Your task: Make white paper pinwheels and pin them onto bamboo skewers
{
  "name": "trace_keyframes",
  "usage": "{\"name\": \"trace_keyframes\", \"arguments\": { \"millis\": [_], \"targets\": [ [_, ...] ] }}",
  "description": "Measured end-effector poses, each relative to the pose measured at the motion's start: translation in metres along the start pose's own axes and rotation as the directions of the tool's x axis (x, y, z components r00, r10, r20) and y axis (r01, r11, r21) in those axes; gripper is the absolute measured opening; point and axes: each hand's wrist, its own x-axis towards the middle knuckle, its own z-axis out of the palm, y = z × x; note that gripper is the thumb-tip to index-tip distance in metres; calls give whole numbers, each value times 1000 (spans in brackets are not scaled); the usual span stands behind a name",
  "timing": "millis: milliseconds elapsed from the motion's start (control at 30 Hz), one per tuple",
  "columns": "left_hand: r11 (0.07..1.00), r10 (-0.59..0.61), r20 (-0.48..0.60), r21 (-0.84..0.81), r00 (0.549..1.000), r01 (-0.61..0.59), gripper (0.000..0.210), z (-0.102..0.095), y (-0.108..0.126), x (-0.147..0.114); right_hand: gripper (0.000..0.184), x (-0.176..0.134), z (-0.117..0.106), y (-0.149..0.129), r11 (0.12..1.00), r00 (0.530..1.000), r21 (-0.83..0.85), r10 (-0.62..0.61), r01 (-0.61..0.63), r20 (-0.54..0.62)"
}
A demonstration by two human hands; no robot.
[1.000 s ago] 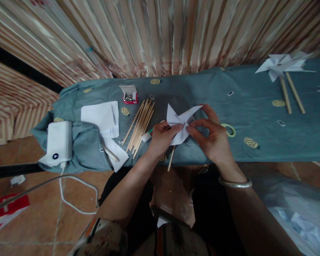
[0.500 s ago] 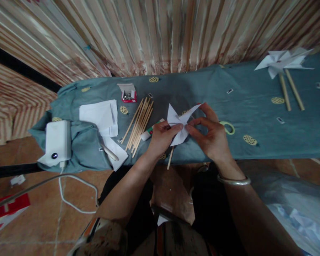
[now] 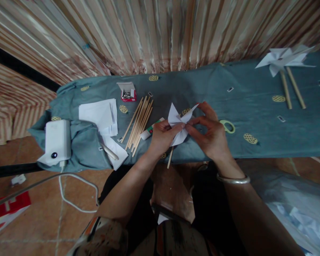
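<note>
A white paper pinwheel (image 3: 179, 137) is held between my two hands above the cloth. My left hand (image 3: 162, 138) grips its left side, the thumb pressed near the centre. My right hand (image 3: 209, 133) pinches the pinwheel close to its middle with thumb and fingers. Below the paper the lower end of a wooden stick (image 3: 170, 158) sticks out toward me; its upper part is mostly hidden. A glue tube (image 3: 146, 133) with a white cap lies beside my left hand. To the right of my right hand is a light green scissors handle (image 3: 228, 126), the rest covered.
Several wooden sticks (image 3: 138, 124) lie left of my hands, below an open red box (image 3: 128, 94) of small metal pieces. Paper sheets (image 3: 98, 113) and a white power bank (image 3: 58, 138) with a cable are farther left. Finished-looking pinwheels (image 3: 278, 60) lie at the far right of the cloth-covered table (image 3: 261, 124).
The pinwheel has turned slightly in my hands, its upper left blade tipping right. Both hands keep their hold in nearly the same place.
</note>
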Motion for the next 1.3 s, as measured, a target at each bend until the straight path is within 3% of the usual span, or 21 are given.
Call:
{"name": "trace_keyframes", "arguments": {
  "millis": [167,267,400,533,733,833,967,1100,1300],
  "targets": [
    [1000,9,-46,-4,999,-10,9,1,-1,1,4,2,-3,-8,999,999,40,33,-34,19],
    [992,-44,-62,-121,997,36,10,1,-2,2,6,5,-10,-10,970,988,189,153,-153,14],
    [957,-153,-48,-255,987,136,16,2,4,2,14,7,-15,-5,862,947,422,319,-280,-23],
    [922,-191,-22,-348,981,172,16,5,12,0,32,5,-8,-3,857,938,401,347,-325,20],
    [921,-211,4,-334,978,200,17,7,12,0,11,5,-2,-11,846,931,425,364,-321,-22],
    [924,-182,-17,-345,983,165,20,7,8,2,8,4,-6,-17,907,949,322,308,-270,-73],
    [939,-158,-65,-317,985,129,17,6,4,3,9,3,-11,-24,994,991,78,79,-71,-105],
    [960,-135,-52,-255,989,118,11,6,3,1,15,2,-15,-28,984,989,-131,-132,123,-63],
    [973,-118,-56,-206,991,104,7,5,1,0,22,-2,-13,-24,964,980,-183,-199,193,-17]
  ]
}}
